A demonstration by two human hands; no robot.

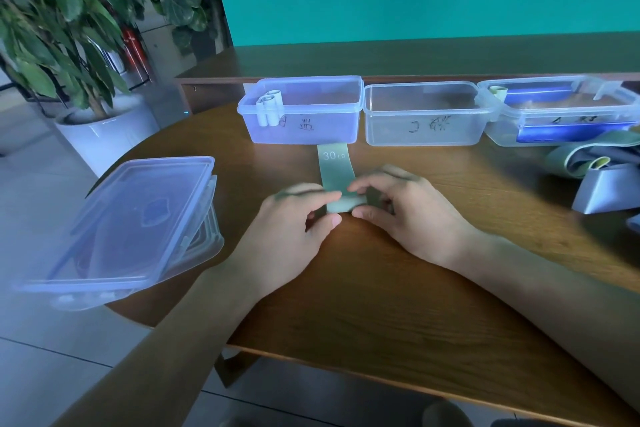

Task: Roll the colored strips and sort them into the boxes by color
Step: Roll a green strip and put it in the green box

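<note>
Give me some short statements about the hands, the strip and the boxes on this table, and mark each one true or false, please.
1. Both hands, left hand and right hand, hold the rolled end of the green strip. True.
2. The strip is fully rolled up. False: its far end, printed "30 LB", lies flat on the table.
3. The middle box holds several rolls. False: no rolls are visible in it.
4. The left box holds pale rolls. True.
5. The unrolled strips lie at the table's left edge. False: they lie at the right; the stacked lids are at the left.
</note>
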